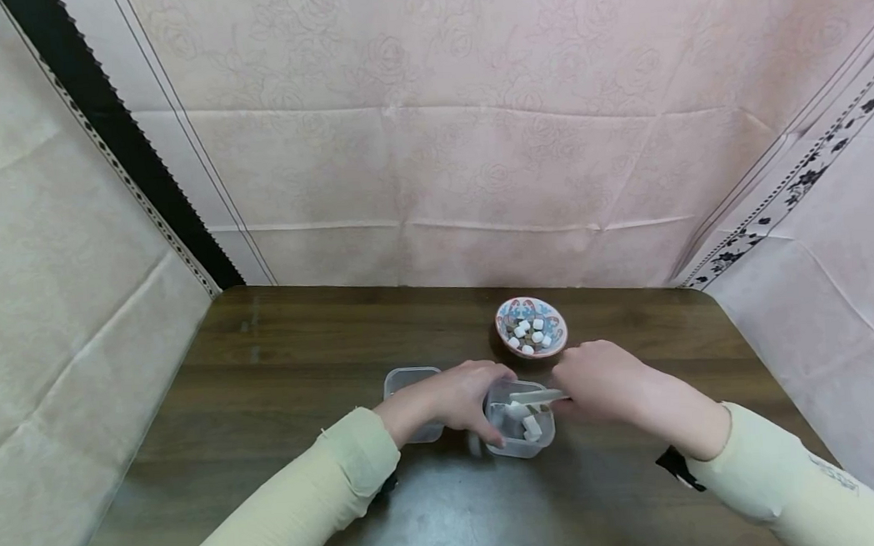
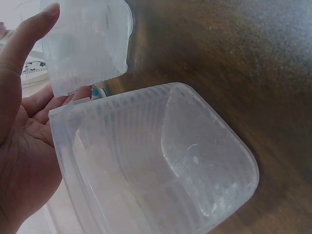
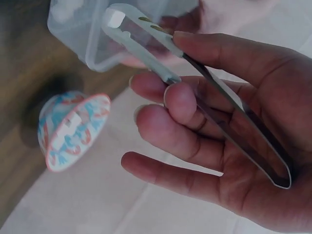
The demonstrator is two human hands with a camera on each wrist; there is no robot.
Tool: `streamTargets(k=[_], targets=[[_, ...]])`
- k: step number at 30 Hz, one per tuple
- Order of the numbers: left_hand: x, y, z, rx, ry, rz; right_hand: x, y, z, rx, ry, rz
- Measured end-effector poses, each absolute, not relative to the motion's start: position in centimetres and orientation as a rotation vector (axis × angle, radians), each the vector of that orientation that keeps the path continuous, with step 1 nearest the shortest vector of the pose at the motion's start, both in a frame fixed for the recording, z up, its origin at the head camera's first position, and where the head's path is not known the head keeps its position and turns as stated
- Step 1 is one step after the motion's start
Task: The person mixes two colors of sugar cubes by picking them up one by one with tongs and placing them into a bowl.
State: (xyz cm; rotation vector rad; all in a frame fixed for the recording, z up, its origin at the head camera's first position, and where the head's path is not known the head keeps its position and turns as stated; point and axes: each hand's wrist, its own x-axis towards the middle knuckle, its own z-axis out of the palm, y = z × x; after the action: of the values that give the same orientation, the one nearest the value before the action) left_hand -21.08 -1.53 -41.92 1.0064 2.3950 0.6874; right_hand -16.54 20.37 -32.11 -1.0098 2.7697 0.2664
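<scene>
My left hand (image 1: 452, 399) grips a clear plastic container (image 1: 521, 449), with the thumb on its near side and the fingers at its far side. White cubes (image 1: 532, 427) lie inside it. My right hand (image 1: 601, 380) holds a pair of tongs (image 3: 224, 114) between thumb and fingers, little finger extended. Between the pale tips of the tongs, a white cube (image 3: 116, 19) shows in the right wrist view, over the container's opening. A second clear container (image 2: 209, 146) stands left of the first, partly behind my left hand in the head view; no cubes show in it.
A small patterned bowl (image 1: 502, 323) with several white cubes stands behind the held container, toward the back of the brown wooden table (image 1: 320, 330). Pale cloth (image 1: 430, 165) hangs along the back and both sides.
</scene>
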Motion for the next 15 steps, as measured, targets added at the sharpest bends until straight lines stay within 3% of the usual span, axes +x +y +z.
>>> streamTargets(k=[15], targets=[[-20.8,-1.3,-41.9,1.03,2.427,0.679,-17.8,24.4,-29.2,-0.998,2.959,0.154]])
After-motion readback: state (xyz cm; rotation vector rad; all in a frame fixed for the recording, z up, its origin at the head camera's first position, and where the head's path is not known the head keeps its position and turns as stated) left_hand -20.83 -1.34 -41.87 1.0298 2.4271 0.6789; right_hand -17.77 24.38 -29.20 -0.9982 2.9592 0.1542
